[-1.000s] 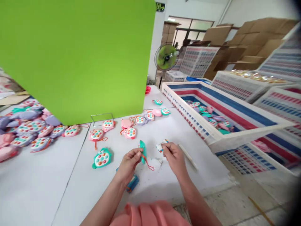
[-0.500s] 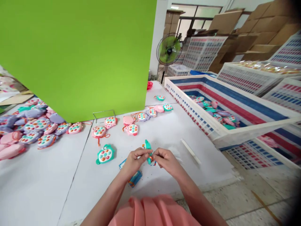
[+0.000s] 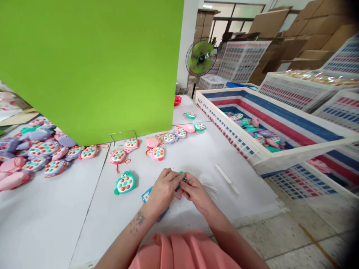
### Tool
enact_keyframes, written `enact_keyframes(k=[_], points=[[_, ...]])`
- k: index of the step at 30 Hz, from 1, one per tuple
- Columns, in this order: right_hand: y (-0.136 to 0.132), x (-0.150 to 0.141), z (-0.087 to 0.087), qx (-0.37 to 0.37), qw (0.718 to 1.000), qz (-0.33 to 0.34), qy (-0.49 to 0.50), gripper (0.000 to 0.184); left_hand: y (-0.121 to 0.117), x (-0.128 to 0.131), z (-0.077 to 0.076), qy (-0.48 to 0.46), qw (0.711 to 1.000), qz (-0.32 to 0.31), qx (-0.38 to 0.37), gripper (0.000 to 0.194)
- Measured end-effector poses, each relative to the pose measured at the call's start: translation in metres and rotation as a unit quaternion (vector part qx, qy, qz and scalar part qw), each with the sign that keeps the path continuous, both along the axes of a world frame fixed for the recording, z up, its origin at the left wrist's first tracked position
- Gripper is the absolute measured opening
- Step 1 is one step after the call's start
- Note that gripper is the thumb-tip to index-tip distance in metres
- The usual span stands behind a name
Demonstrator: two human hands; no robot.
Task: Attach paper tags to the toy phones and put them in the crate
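Note:
My left hand has its fingers closed over a small teal animal toy, mostly hidden by the hands. Against it, my right hand pinches at the toy's right side, thumb and fingertips together. An orange cord dangles below the fingers. Something dark blue shows between the hands, too covered to name. Partly under my left hand and wrist lie blue printed cards. To the left, a larger teal animal toy with coloured round buttons rests on the white table.
Pink and purple button toys lie along the green board, with a big heap at left. A white stick and clear plastic bags are at right. Beyond stands a striped crate holding toys.
My left hand has turned and closed over the teal toy, which showed more before. The hands have come closer together, and the orange cord now hangs beneath them.

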State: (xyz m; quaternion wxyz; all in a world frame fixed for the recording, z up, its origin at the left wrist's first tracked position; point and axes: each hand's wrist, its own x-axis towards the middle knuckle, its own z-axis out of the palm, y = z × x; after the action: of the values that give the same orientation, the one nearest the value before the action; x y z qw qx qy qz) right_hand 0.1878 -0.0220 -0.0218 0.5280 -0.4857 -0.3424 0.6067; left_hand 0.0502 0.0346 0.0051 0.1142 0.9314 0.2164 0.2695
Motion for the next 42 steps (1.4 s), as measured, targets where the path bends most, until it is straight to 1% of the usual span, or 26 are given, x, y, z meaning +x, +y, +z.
enact_keyframes(k=[4,7,9,12,14,16,19,21,24,26,27,29,30,32,33,34,35,37,39,42], points=[[0.000,0.002,0.003,0.004,1.000,-0.013,0.024,0.030,-0.003,-0.002,0.012,-0.039,0.997,-0.017,-0.060,0.039],[0.002,0.004,0.005,-0.008,0.997,-0.020,0.071,0.029,-0.009,-0.006,0.019,-0.027,0.996,-0.022,-0.078,0.031],[0.003,0.005,0.005,-0.018,0.995,-0.029,0.097,0.028,-0.013,-0.007,0.019,0.001,0.998,-0.031,-0.058,0.028],[0.003,0.004,0.004,-0.010,0.992,-0.038,0.118,0.024,-0.016,-0.006,0.015,0.041,0.998,-0.048,0.004,0.024],[0.004,0.003,0.004,-0.010,0.992,-0.039,0.116,0.020,-0.017,-0.003,0.012,0.054,0.996,-0.061,0.039,0.021],[0.004,0.002,0.005,-0.015,0.994,-0.043,0.103,0.019,-0.017,-0.001,0.011,0.048,0.995,-0.073,0.053,0.021],[0.004,0.001,0.006,-0.020,0.994,-0.064,0.084,0.019,-0.019,-0.002,0.012,0.020,0.996,-0.083,0.018,0.021],[0.004,0.001,0.005,-0.019,0.994,-0.074,0.080,0.020,-0.020,-0.004,0.015,0.000,0.996,-0.087,-0.027,0.024],[0.004,0.001,0.002,-0.009,0.996,-0.064,0.068,0.021,-0.022,-0.007,0.017,-0.056,0.987,-0.098,-0.114,0.031],[0.004,0.001,-0.001,-0.004,0.998,-0.055,0.030,0.020,-0.021,-0.009,0.017,-0.097,0.971,-0.096,-0.198,0.031],[0.004,0.001,-0.002,0.004,0.998,-0.056,-0.009,0.019,-0.020,-0.010,0.016,-0.114,0.958,-0.087,-0.247,0.029],[0.005,0.001,-0.005,0.042,0.988,-0.075,-0.127,0.014,-0.018,-0.010,0.011,-0.147,0.927,-0.043,-0.343,0.023],[0.005,0.001,-0.005,0.069,0.973,-0.093,-0.197,0.011,-0.016,-0.011,0.008,-0.171,0.906,-0.010,-0.387,0.020],[0.004,0.003,-0.006,0.128,0.932,-0.130,-0.313,0.006,-0.013,-0.011,0.002,-0.229,0.856,0.053,-0.460,0.019],[0.004,0.003,-0.005,0.151,0.917,-0.134,-0.345,0.006,-0.011,-0.011,-0.002,-0.254,0.830,0.077,-0.490,0.021],[0.003,0.004,-0.005,0.168,0.909,-0.131,-0.359,0.008,-0.010,-0.011,-0.005,-0.273,0.807,0.095,-0.514,0.022],[0.003,0.004,-0.004,0.181,0.906,-0.121,-0.363,0.010,-0.008,-0.011,-0.007,-0.286,0.790,0.106,-0.532,0.023],[0.002,0.003,-0.001,0.203,0.903,-0.095,-0.366,0.012,-0.007,-0.012,-0.011,-0.300,0.774,0.119,-0.545,0.020],[0.002,0.001,0.003,0.224,0.892,-0.083,-0.385,0.014,-0.006,-0.013,-0.013,-0.309,0.770,0.128,-0.543,0.018],[0.000,-0.003,0.010,0.257,0.861,-0.079,-0.432,0.016,-0.007,-0.016,-0.013,-0.319,0.767,0.134,-0.540,0.016]])
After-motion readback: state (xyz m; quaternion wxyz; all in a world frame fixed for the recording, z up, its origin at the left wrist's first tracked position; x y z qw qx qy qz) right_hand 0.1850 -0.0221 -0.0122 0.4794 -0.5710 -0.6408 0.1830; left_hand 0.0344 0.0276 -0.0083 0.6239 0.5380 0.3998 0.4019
